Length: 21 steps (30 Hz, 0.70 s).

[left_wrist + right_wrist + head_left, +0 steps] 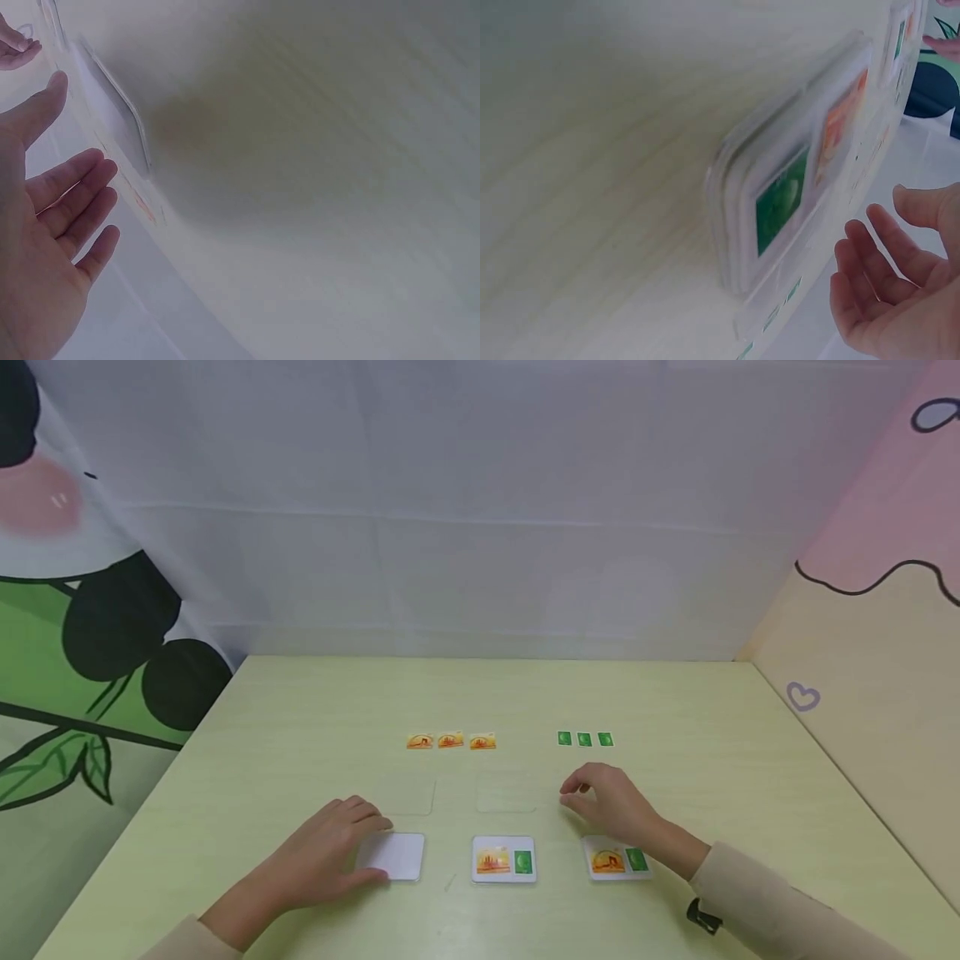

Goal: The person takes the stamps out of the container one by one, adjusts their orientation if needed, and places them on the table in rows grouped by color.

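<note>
On my head feed, the left hand (326, 853), fingers relaxed and gripping nothing, straddles the blank white card (401, 857) at the near row's left end, while the right hand (609, 799), loosely curled and empty, hovers beyond a printed card (608, 861) whose layered edge only my right wrist feed reveals.

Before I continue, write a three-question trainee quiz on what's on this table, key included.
1. Count: how many loose green picture pieces lie in the row beyond the right hand?
2. True or false: the middle white card bears one orange picture and one green picture.
3. Identify: which hand is nearest the blank white card?

Key: 1. Three. 2. True. 3. The left hand.
</note>
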### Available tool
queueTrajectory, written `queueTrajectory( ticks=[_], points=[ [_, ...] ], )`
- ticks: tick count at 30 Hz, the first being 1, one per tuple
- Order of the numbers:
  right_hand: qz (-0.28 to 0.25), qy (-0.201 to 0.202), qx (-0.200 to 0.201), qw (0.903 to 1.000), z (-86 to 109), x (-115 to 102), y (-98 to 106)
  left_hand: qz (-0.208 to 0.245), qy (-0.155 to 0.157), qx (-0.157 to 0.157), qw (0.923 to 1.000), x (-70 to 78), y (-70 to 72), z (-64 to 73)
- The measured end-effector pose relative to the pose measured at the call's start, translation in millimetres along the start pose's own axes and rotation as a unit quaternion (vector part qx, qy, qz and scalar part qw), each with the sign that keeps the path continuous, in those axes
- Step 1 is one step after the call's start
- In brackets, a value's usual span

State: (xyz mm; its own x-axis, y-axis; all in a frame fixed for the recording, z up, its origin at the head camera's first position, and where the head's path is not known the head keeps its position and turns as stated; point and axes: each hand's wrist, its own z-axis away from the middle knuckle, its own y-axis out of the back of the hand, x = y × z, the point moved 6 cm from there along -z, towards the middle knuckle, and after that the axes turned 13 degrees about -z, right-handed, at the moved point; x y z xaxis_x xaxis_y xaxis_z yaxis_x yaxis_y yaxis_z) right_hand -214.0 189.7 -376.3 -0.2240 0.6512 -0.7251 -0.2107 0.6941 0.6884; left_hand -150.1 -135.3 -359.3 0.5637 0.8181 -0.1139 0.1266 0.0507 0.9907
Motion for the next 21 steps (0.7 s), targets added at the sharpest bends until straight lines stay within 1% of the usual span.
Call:
queueTrajectory(
  ticks=[2, 4, 6, 10, 14, 17, 21],
  points=[
    [0.004, -0.005, -0.004, 1.0, 1.9, -1.9, -3.1, 0.002, -0.005, 0.006, 1.0, 1.7, 0.6, -1.2],
    [0.012, 0.005, -0.007, 0.9999, 4.1, -5.0, -5.4, 0.003, -0.012, 0.015, 0.9998, 3.6, 1.4, -2.0],
    [0.026, 0.026, -0.009, 0.9993, 6.2, -8.2, -7.3, 0.001, -0.018, 0.024, 0.9996, 5.2, 2.1, -2.5],
    [0.049, 0.069, -0.006, 0.9964, 10.7, -13.8, -10.0, 0.0, -0.021, 0.031, 0.9993, 7.0, 3.4, -2.1],
    [0.063, 0.091, -0.013, 0.9938, 15.0, -17.0, -12.9, 0.0, -0.024, 0.034, 0.9991, 9.3, 4.9, -3.3],
    [0.094, 0.13, -0.022, 0.9867, 19.6, -21.4, -15.7, 0.004, -0.026, 0.033, 0.9991, 11.8, 6.6, -5.7],
    [0.135, 0.188, -0.024, 0.9725, 26.3, -28.6, -19.0, 0.01, -0.028, 0.028, 0.9992, 15.3, 7.8, -8.9]
  ],
)
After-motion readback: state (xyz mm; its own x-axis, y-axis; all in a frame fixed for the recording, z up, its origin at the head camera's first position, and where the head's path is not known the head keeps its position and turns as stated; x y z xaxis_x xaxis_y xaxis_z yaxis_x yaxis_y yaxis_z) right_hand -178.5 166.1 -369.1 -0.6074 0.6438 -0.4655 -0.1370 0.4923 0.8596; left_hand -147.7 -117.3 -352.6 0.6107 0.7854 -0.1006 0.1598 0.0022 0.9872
